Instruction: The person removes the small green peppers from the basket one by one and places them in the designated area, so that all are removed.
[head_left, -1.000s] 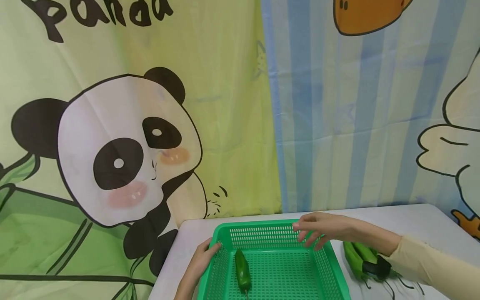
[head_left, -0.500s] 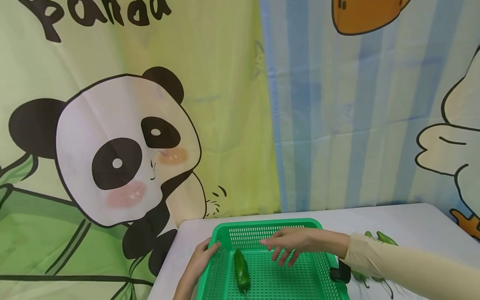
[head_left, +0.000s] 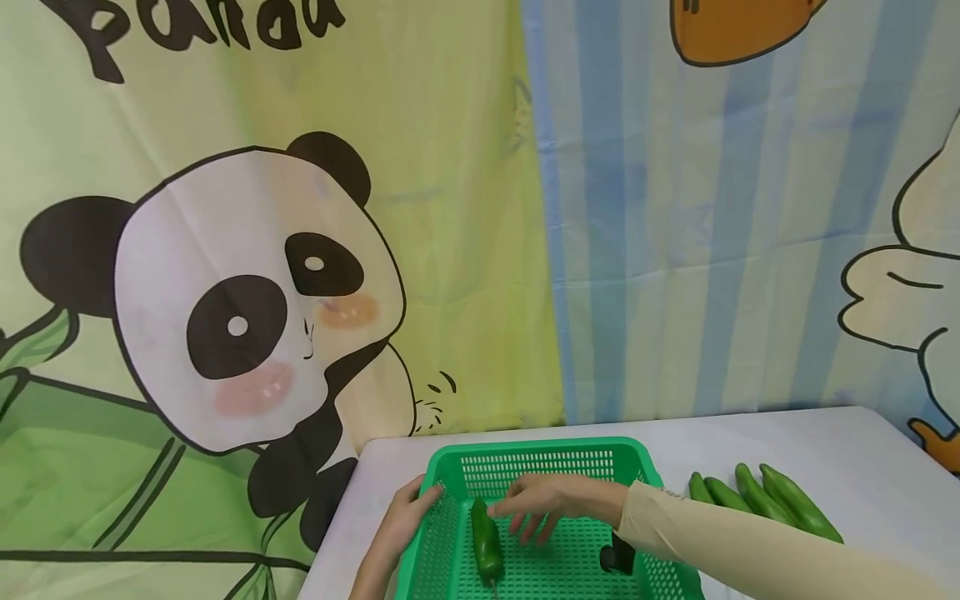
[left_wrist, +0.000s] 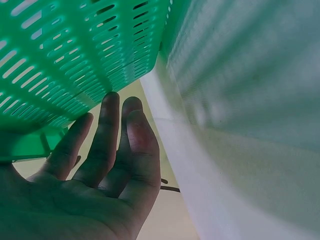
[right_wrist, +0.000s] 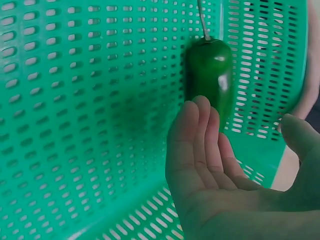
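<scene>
A green plastic basket [head_left: 525, 447] with slotted walls stands on the white table. My left hand [head_left: 399, 523] holds its left rim, thumb over the edge; in the left wrist view the fingers [left_wrist: 105, 142] lie along the outer wall. Inside the basket, toward its left wall, lies one long green pepper [head_left: 487, 550] with a thin stem. My right hand [head_left: 542, 498] hovers over the basket just right of the pepper, holding nothing. In the right wrist view its fingers [right_wrist: 182, 135] are slightly bent and apart from the thumb, overlapping the pepper; contact cannot be told.
Several more green peppers [head_left: 798, 504] lie side by side on the white table [head_left: 862, 467], right of the basket, partly hidden by the right sleeve [head_left: 720, 533]. A curtain [head_left: 465, 250] with a panda print hangs behind the table.
My right hand has moved left and lower, from above the basket's right rim to beside the pepper. The peppers on the right are more exposed. My left hand has stayed on the rim.
</scene>
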